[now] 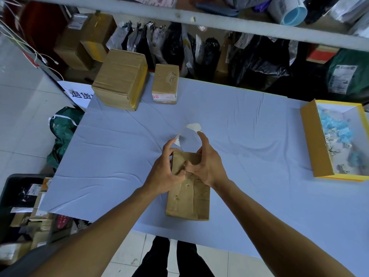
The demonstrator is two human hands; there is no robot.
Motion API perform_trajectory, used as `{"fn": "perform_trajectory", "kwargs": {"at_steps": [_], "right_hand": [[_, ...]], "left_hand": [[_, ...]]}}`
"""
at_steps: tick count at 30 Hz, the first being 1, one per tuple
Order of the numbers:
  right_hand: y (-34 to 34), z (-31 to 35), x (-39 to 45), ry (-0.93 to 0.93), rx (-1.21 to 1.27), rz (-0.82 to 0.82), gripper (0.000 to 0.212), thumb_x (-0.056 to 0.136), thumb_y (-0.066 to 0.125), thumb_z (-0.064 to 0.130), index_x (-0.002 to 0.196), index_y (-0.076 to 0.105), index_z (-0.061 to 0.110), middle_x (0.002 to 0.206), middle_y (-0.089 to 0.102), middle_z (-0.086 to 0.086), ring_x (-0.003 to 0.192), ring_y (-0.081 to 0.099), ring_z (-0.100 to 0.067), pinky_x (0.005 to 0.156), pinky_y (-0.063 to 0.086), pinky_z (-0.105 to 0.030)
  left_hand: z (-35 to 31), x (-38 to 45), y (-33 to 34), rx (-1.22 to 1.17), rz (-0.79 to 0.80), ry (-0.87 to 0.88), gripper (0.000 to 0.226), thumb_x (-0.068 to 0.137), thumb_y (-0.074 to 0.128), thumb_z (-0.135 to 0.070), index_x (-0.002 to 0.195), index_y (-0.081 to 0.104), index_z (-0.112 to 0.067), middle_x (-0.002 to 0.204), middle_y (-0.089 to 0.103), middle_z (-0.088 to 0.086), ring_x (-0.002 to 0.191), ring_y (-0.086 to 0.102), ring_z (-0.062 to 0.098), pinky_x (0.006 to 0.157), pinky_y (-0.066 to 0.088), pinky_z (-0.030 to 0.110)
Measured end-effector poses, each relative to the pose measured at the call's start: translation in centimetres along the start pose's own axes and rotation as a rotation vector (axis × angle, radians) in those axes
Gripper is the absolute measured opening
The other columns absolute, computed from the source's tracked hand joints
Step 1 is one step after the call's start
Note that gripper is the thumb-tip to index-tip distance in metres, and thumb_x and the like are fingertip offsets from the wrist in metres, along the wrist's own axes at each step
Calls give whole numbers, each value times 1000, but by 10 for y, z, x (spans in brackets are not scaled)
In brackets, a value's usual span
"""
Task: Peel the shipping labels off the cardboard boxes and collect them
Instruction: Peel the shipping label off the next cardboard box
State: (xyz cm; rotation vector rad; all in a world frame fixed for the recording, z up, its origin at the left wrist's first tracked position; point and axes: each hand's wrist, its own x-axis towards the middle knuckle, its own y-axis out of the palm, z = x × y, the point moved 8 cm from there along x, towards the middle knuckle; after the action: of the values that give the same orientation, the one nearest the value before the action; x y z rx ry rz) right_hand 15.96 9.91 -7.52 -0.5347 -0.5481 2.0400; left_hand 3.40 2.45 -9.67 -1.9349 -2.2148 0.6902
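A worn brown cardboard box [188, 198] lies on the blue-clothed table [259, 156] in front of me. My left hand [165, 168] rests on the box's far left side, fingers curled, with a white label scrap [177, 139] stuck at its fingertip. My right hand [203, 160] presses on the box's far end, and a second white label piece [194, 127] clings to its raised forefinger. Two more boxes stand at the table's far left: a large one [120, 79] and a smaller one [165, 83] with a red-and-white label on its near face.
A yellow open box [314, 140] holding several torn label scraps sits at the table's right edge. Shelving with black and grey parcel bags [219, 52] runs behind the table. A bin of parcels [26, 204] and a green sack [63, 126] stand on the floor at left.
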Motion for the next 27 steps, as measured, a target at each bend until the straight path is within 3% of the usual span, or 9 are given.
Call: {"fn": "perform_trajectory", "kwargs": {"at_steps": [5, 10, 14, 18, 21, 23, 27], "right_hand": [[-8, -13, -11, 53, 113, -94, 80, 78, 65, 23, 146, 23, 33, 86, 62, 3, 78, 62, -9, 70, 54, -26], [-1, -11, -11, 56, 74, -17, 95, 76, 77, 38, 149, 18, 32, 93, 56, 6, 85, 57, -9, 71, 49, -20], [1, -9, -7, 62, 81, -22, 90, 73, 77, 29, 145, 24, 33, 89, 55, 10, 82, 57, -9, 70, 50, -20], [-2, -15, -12, 118, 178, -79, 76, 81, 67, 17, 144, 27, 29, 91, 59, 5, 82, 60, -10, 68, 47, -19], [-2, -14, -11, 101, 140, -34, 83, 79, 73, 23, 146, 24, 29, 91, 54, 12, 81, 57, -5, 66, 46, -12], [-1, -11, -9, 89, 116, -17, 85, 75, 75, 24, 144, 25, 30, 88, 54, 8, 79, 56, -7, 66, 48, -14], [1, -12, -10, 92, 148, -67, 73, 75, 68, 17, 135, 32, 36, 87, 58, 6, 78, 60, -11, 68, 56, -32]], "left_hand": [[1, -1, 0, 3, 0, -26, 95, 74, 77, -16, 145, 19, -39, 113, 55, -26, 98, 61, -3, 79, 56, 20], [1, -1, 0, -3, -2, -23, 94, 76, 79, -20, 146, 19, -37, 114, 54, -25, 101, 61, 0, 82, 54, 17], [0, -1, 0, 4, -4, -31, 93, 76, 78, -21, 146, 19, -37, 114, 53, -28, 101, 58, -7, 81, 54, 18], [0, -2, -1, 13, -2, -31, 93, 75, 77, -17, 145, 20, -38, 114, 54, -26, 99, 60, -3, 81, 57, 24], [1, -2, 0, 19, 0, -28, 93, 75, 77, -16, 145, 20, -39, 114, 53, -29, 99, 60, -5, 81, 57, 26], [2, -1, 0, 22, -1, -32, 93, 75, 77, -17, 144, 20, -40, 114, 53, -28, 100, 59, -4, 82, 57, 27], [2, -2, 0, 20, 2, -28, 93, 75, 78, -17, 144, 20, -40, 114, 53, -28, 101, 60, -3, 82, 58, 26]]}}
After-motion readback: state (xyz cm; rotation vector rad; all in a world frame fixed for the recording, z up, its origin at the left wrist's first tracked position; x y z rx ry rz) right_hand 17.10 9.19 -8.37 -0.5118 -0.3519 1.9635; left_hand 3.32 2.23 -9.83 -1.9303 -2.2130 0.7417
